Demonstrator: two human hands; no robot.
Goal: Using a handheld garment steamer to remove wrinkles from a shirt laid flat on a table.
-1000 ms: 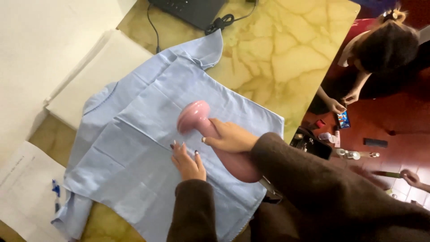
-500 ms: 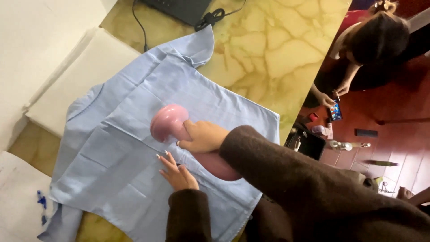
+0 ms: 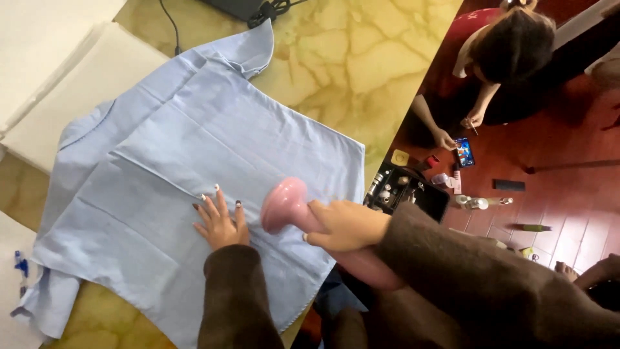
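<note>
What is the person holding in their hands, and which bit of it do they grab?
The right hand holds a pink handheld steamer by its handle, just behind the round head. The left hand holds nothing; it lies flat on the light blue shirt.

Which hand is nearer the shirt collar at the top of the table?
Left. The left hand lies flat on the light blue shirt, below the collar. The right hand grips the pink steamer, lower right, farther from it.
</note>
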